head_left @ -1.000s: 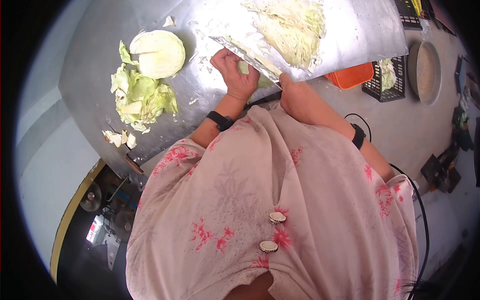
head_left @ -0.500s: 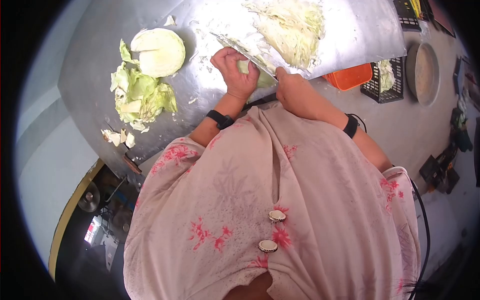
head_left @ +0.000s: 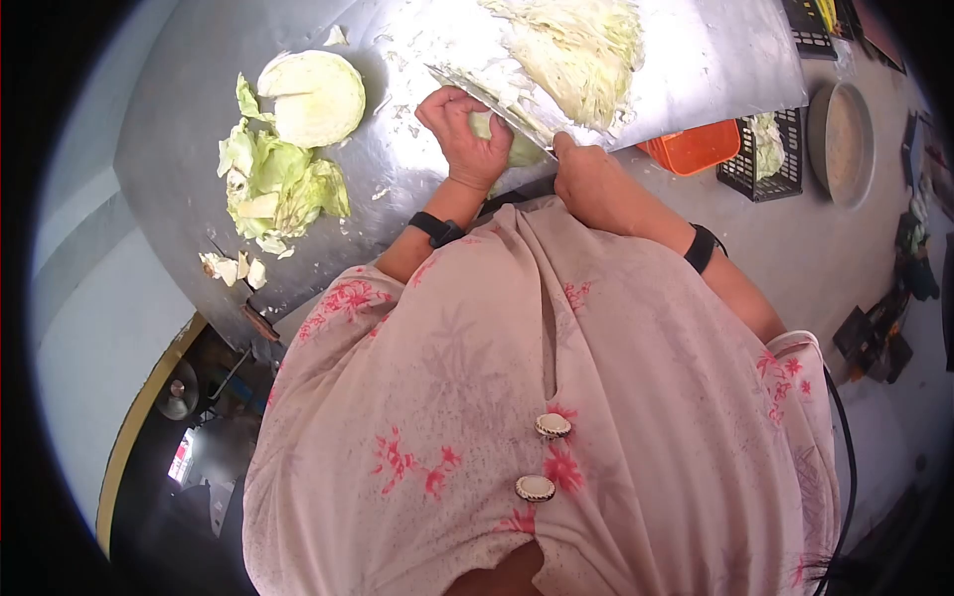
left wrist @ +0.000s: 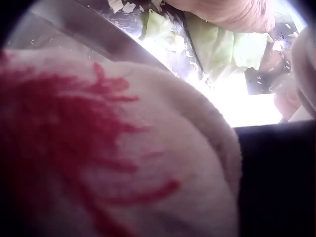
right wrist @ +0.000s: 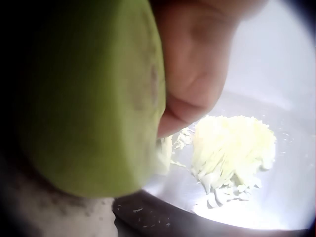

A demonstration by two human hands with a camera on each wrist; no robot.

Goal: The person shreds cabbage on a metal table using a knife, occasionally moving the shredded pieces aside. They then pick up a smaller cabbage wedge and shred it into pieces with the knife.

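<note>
At the near edge of the metal table, my left hand grips a pale green cabbage piece with bent fingers. The left wrist view shows leafy layers of the same cabbage piece under the hand. My right hand holds a knife, its blade slanting along the cut side of the cabbage, close beside the left fingers. Thin shreds cling along the blade. Beyond it lies a heap of shredded cabbage. A blurred green rounded shape fills the left of the right wrist view, against the fingers.
On the metal table's left side sit a cut cabbage head, loose outer leaves and small core scraps. Below its right edge are an orange container, a black crate and a round metal basin.
The knife and right hand have shifted slightly up and left, the blade angle changing a little. My left hand stays on the cabbage piece, almost still.
</note>
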